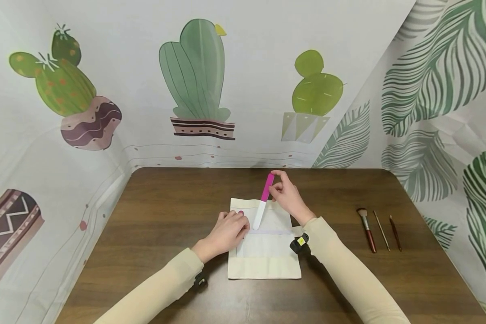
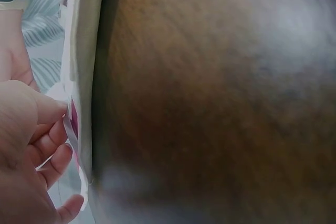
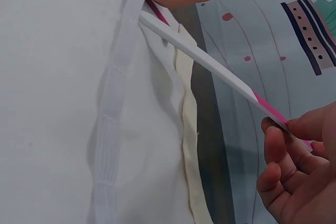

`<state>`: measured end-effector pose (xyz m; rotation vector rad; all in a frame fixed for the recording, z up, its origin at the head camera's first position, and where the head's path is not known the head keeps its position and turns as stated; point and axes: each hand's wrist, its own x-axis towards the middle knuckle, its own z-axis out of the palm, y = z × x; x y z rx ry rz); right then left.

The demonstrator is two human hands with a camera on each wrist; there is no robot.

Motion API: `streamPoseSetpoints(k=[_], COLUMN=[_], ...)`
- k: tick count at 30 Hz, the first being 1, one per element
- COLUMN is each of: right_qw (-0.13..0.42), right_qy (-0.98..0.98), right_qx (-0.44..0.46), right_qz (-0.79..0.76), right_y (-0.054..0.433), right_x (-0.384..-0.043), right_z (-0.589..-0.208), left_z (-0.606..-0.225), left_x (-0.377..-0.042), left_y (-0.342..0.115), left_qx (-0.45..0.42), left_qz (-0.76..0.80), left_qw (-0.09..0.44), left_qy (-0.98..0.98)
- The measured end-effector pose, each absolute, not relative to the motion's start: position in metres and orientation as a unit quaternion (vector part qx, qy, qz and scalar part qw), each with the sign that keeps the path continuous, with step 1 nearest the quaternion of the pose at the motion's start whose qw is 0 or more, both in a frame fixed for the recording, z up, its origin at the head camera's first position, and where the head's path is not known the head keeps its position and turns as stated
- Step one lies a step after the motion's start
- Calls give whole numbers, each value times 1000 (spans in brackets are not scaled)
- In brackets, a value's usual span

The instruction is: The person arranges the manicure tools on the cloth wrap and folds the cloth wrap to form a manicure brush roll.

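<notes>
A cream fabric roll-up case point(image 1: 265, 268) lies unfolded, with a white elastic band point(image 3: 111, 114) stitched across its inside in loops. My right hand point(image 1: 286, 194) pinches a flat pink-and-white stick point(image 1: 260, 214) by its pink end, thumb against fingers. The stick slants down, its white tip at the elastic band in the right wrist view. My left hand point(image 1: 227, 231) pinches the band at the case's left side, thumb on top in the left wrist view. Beside those fingers shows a second pink piece point(image 3: 157, 13), mostly hidden by the hand and band.
On the brown wooden table point(image 1: 158, 216), to the right, lie a makeup-style brush point(image 1: 366, 229) with a red-brown handle and two thin tools, one light point(image 1: 382, 230) and one dark point(image 1: 395, 233). A cactus-print cloth point(image 1: 259, 90) hangs behind the table.
</notes>
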<state>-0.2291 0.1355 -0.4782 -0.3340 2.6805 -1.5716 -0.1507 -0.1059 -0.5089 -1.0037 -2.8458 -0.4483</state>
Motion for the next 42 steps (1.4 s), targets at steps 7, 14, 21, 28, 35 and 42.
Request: streamPoseSetpoints(k=[7,14,21,28,35,42], right_qw=[9,15,20,39,59,59], right_qy=[859,859,854,856,857,861], right_qx=[-107,-115,-140,-149,-152,-160], right_qz=[-501,-499,-501,-494,-488,-479], right_y=[133,130,125,121,118,118], right_x=[-230,-231,-229,-230,-229,-225], right_z=[-482,-484,-485,-490,-497,-504], left_z=[-510,-512,-511,-511,-512,-512], left_x=[-151,-151,-153,-153,-153,-152], left_y=[-106,-106,-106,-106,-105,-105], left_qx=[-331,-332,-331,-329,-327,-326], left_qz=[-149,-142,-141,-142,-140,-139], left_qw=[46,47,49,47,46,44], left_qy=[-931,-931,-932,-932,-934,-934])
